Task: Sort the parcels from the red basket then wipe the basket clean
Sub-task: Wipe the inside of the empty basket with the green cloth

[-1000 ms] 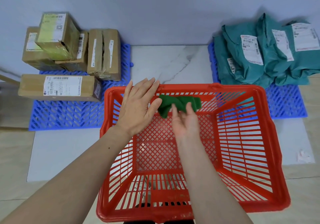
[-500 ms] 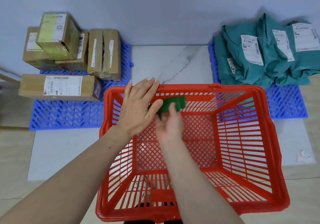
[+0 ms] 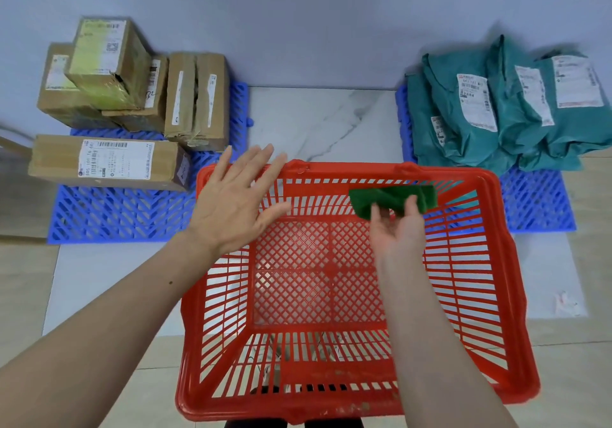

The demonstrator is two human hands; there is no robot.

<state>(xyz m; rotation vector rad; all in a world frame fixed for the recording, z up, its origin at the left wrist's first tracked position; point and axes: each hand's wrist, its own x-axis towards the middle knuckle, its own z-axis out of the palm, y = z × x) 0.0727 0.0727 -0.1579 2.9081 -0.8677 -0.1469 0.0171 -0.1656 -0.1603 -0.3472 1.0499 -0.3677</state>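
The red basket (image 3: 496,295) stands on the floor in front of me with nothing lying in it. My right hand (image 3: 399,232) is inside it and holds a folded green cloth (image 3: 390,200) against the inner side of the far wall, right of the middle. My left hand (image 3: 236,200) is spread flat with straight fingers over the basket's far left corner; whether it touches the rim I cannot tell. Brown cardboard boxes (image 3: 132,103) are stacked at the far left, teal mailer bags (image 3: 503,109) at the far right.
The boxes sit on a blue plastic grid mat (image 3: 119,212) and the bags on a second blue grid mat (image 3: 536,205). A white marble tile (image 3: 321,123) lies between them, with a grey wall behind. A small scrap (image 3: 566,301) lies on the floor at the right.
My right hand has slid the green cloth to the right along the basket's far wall, after moving left half a second ago. My left hand has stayed over the far left corner.
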